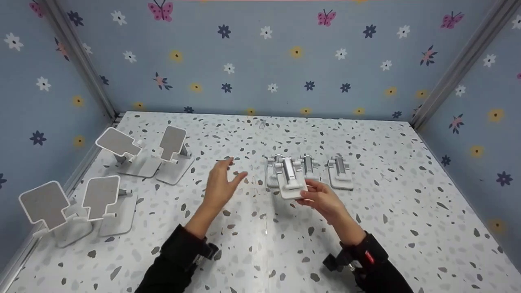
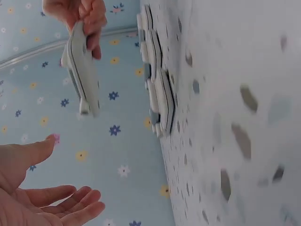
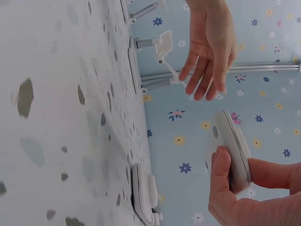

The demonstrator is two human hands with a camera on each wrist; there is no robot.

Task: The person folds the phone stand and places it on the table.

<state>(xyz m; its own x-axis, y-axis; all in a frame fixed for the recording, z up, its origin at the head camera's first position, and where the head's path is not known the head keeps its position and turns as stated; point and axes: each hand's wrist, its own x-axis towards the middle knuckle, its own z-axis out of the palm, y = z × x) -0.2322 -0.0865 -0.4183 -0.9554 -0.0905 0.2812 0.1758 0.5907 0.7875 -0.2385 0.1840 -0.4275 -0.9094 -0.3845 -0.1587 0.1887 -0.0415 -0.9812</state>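
My right hand (image 1: pixel 324 200) pinches a white folded phone stand (image 1: pixel 291 181) by its near right edge, thumb on one face and fingers on the other. In the right wrist view the folded stand (image 3: pixel 230 148) is held above the table. My left hand (image 1: pixel 220 182) is to the left of it, fingers and thumb spread with nothing between them. The left wrist view shows the left hand (image 2: pixel 44 193) apart from the held stand (image 2: pixel 83 70). Three more folded phone stands lie on the table behind it: one partly hidden (image 1: pixel 271 173), one in the middle (image 1: pixel 308 167), one at right (image 1: pixel 341 174).
Several unfolded phone stands with grey pads stand at the left: two nearer ones (image 1: pixel 44 204) (image 1: pixel 101 198) and two farther ones (image 1: pixel 119 143) (image 1: pixel 173 143). The speckled white table (image 1: pixel 390 228) is bounded by flower-patterned walls (image 1: pixel 260 61) at back and sides.
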